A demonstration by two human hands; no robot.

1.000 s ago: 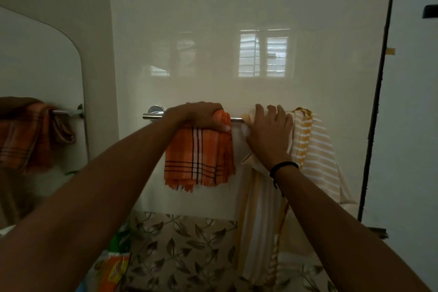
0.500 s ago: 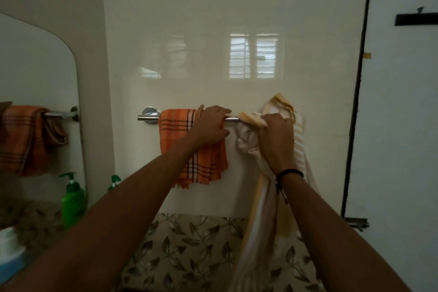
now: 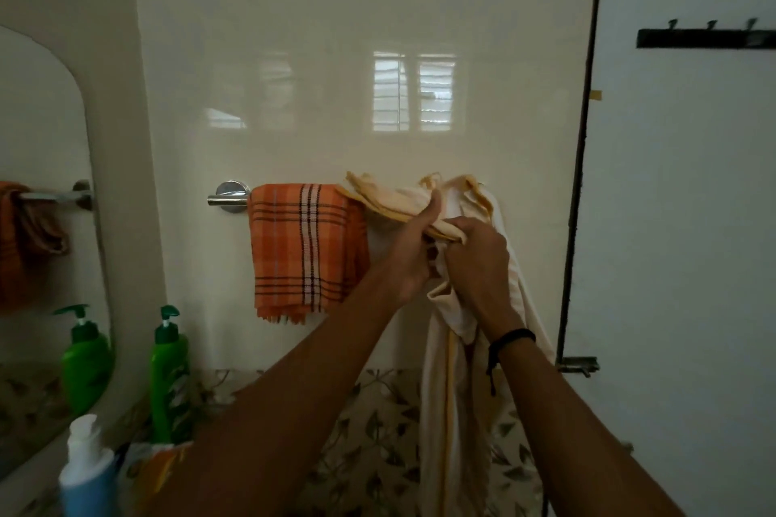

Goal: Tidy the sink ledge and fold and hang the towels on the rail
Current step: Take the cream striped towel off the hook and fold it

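An orange plaid towel hangs folded over the chrome rail on the cream wall. To its right a cream towel with yellow stripes droops from the rail in a long bunch. My left hand grips a gathered top fold of this striped towel, thumb up. My right hand pinches the same fold just beside it. Both hands are close together in front of the rail's right half, which the cloth hides.
A green pump bottle stands on the ledge at lower left, with a blue and white bottle nearer me. A mirror fills the left edge. A white door with a black hook bar stands at right.
My left hand left the orange towel and moved right onto the striped towel. Both hands now hold its gathered top fold, pulled off the rail a little. The view pulled back.
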